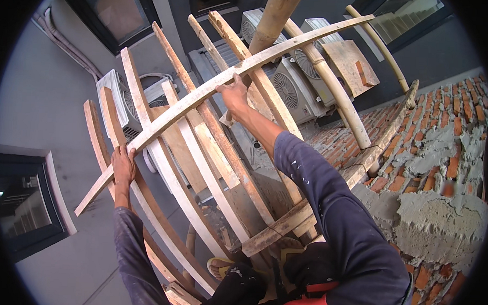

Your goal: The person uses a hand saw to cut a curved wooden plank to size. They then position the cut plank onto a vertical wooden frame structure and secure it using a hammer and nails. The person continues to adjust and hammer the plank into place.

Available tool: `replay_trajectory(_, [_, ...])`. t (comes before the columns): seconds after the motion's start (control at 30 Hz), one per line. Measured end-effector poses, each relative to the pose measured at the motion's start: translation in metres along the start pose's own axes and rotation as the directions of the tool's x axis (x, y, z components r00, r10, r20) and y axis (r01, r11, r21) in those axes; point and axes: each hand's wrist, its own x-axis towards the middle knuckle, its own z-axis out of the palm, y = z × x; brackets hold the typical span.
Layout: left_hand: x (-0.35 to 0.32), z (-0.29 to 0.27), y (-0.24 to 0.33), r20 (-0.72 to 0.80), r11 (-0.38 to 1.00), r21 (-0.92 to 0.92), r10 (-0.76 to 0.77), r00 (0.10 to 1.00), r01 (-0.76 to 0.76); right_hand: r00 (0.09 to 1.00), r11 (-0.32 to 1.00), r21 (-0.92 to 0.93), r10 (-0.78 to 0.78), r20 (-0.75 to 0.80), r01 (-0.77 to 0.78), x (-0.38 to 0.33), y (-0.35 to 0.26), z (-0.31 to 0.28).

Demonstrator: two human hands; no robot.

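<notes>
Batten: long, pale, squared length of bare wood (pixel 200 92).
Pose: diagonal, lower left to upper right; bowed in view, true straightness indeterminable through the lens.
Location: crosses over spaced wooden slats (pixel 232 154); contact at each crossing unconfirmed.
Slats: long, narrow, roughly side by side; some pale, others reddish-brown stained.

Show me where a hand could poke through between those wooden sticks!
Below the right forearm, there's a wide gap between the rough brown wooden slat and the tan wooden slat to its right; a hand could probably pass. It's crowded around the left hand, where narrow brown wooden slats cross the long pale wooden bar.
</notes>
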Motion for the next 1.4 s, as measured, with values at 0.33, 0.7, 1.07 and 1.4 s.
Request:
replay_trajectory(0.33, [0.005, 0.013, -0.002, 0.044, 1.0, 0.013, 0.0, 0.999, 0.0, 0.978, 0.897, -0.412, -0.083, 0.192, 0.157, -0.032, 0.019, -0.01])
replay_trajectory(0.7, [-0.007, 0.001, 0.001, -0.047, 0.987, -0.133, 0.082, 0.996, -0.088, 0.842, 0.709, -0.577, -0.044, 0.537, 0.405, -0.094, 0.048, -0.1])
replay_trajectory(1.07, [-0.036, -0.004, 0.01, 0.068, 0.982, -0.145, 0.129, 0.989, -0.118, 0.908, 0.805, -0.507, -0.089, 0.409, 0.307, -0.095, 0.02, -0.133])
replay_trajectory(1.4, [-0.037, -0.036, 0.03, 0.218, 0.997, 0.008, 0.067, 0.974, -0.071, 0.947, 0.802, -0.551, -0.056, 0.317, 0.232, -0.079, 0.028, -0.141])
